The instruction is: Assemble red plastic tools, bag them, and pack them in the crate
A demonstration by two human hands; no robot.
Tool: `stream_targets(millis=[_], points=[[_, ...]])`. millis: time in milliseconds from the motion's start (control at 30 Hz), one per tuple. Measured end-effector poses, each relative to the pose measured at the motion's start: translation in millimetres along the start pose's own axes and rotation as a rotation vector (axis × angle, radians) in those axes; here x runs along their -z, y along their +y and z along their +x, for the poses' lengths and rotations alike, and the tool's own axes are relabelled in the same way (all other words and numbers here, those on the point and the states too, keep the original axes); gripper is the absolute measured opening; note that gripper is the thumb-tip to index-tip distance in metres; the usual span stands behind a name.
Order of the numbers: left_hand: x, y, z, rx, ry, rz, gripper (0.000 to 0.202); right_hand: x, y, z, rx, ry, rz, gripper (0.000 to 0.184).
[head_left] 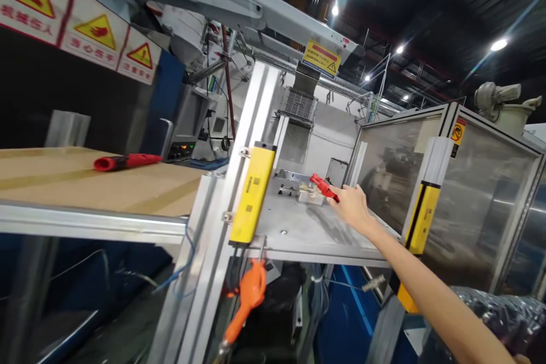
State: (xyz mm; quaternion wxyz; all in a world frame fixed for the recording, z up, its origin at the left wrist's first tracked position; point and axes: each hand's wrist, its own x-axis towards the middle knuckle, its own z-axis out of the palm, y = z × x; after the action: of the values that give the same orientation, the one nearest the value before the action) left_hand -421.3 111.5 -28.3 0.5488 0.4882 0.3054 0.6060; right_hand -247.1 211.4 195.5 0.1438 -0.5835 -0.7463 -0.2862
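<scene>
Right of the yellow light curtain (252, 193), the right hand (352, 207) reaches over a steel machine plate (298, 233), and its fingers (335, 192) are grasping the end of a red-handled tool (322, 186), held just above a small fixture (309, 194).

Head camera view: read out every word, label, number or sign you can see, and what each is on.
"机械伤人" (probably) on the left warning label
"当心伤手" on the middle warning label
Right warning label: too blurred to read
Yellow sign on the overhead beam: too small to read
Sticker on the guard panel: too small to read
</scene>
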Motion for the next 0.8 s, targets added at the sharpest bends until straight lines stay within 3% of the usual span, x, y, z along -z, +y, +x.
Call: stream_targets(millis=[133, 267, 400, 500, 667, 800], points=[[54.4, 13.8, 48.4, -0.034, 0.043, 0.046, 0.044, -37.8, -31.0, 65.1, -0.075, -0.096, -0.049, 0.029], [81.6, 2.4, 67.6, -0.016, -0.020, 0.115, 0.048, -59.7, -42.8, 96.5, -0.145, -0.152, -0.086, 0.029], [91.5, -17.7, 77.3, 0.011, -0.123, 0.182, 0.059, -70.4, -47.3, 104.6, -0.170, -0.177, -0.101, 0.029], [97.3, -31.6, 87.0, 0.022, -0.180, 0.237, 0.054, -74.6, -49.9, 104.0, -0.201, -0.186, -0.106, 0.029], [108.3, -49.0, 102.1, 0.030, -0.192, 0.320, 0.044, -76.0, -52.2, 99.1, -0.227, -0.168, -0.071, 0.029], [103.9, -54.0, 102.8, 0.040, -0.231, 0.297, 0.050, -69.9, -49.0, 94.7, -0.224, -0.099, 0.007, 0.032]])
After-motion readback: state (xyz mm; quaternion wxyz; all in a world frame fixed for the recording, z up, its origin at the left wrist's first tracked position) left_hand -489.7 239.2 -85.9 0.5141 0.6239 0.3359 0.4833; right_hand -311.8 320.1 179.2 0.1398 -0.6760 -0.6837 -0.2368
